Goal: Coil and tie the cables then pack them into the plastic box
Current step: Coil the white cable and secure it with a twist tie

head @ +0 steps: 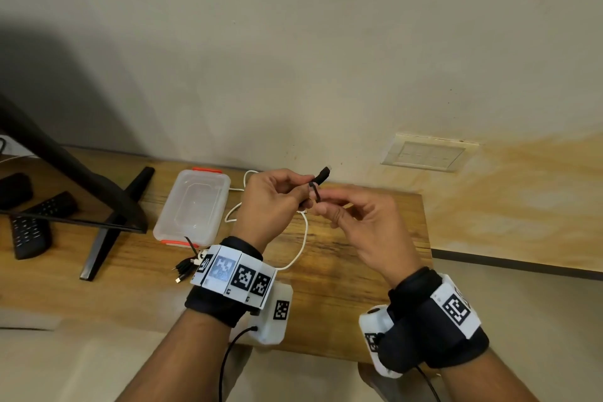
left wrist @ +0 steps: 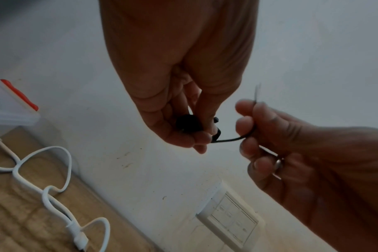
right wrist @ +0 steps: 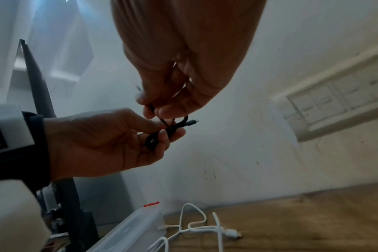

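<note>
A small coiled black cable (head: 321, 174) sits in my left hand (head: 305, 194), gripped between thumb and fingers above the table, its plug pointing up and to the right. A thin black tie (left wrist: 231, 140) runs from the coil (left wrist: 187, 123) to my right hand (head: 326, 209), which pinches its free end. In the right wrist view the tie crosses over the black cable (right wrist: 179, 126) just under my right hand's fingertips (right wrist: 148, 112). The clear plastic box (head: 225, 202) with orange clips lies empty on the table to the left. A loose white cable (head: 301, 238) trails beside it.
A bundle of black and white cables (head: 189, 266) lies near the box's front end. A dark monitor stand (head: 107, 206) and two remotes (head: 29, 232) occupy the table's left. A wall socket plate (head: 424, 152) is behind, and the wooden table ends at the right (head: 424, 238).
</note>
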A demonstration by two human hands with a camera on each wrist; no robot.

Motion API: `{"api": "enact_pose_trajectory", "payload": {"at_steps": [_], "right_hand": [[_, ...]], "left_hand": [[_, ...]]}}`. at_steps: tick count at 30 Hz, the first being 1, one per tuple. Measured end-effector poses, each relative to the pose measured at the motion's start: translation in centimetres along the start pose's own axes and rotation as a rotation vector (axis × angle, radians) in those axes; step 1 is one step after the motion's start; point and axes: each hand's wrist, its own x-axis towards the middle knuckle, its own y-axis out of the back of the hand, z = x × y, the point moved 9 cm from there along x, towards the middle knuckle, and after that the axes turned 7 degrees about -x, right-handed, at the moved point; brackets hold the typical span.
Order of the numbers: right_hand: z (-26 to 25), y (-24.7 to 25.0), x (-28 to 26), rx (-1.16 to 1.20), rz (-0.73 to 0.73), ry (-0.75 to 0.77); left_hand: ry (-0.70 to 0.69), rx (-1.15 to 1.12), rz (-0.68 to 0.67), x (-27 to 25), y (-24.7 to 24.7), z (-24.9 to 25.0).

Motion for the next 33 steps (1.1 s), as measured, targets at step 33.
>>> {"api": "enact_pose_trajectory", "payload": {"at_steps": [33], "right_hand": [[1.1,0.3,-0.3,-0.017,0.128,-0.172]], "left_hand": [[-0.011,-0.017,0.020,0.1,0.4,0.0]]}}
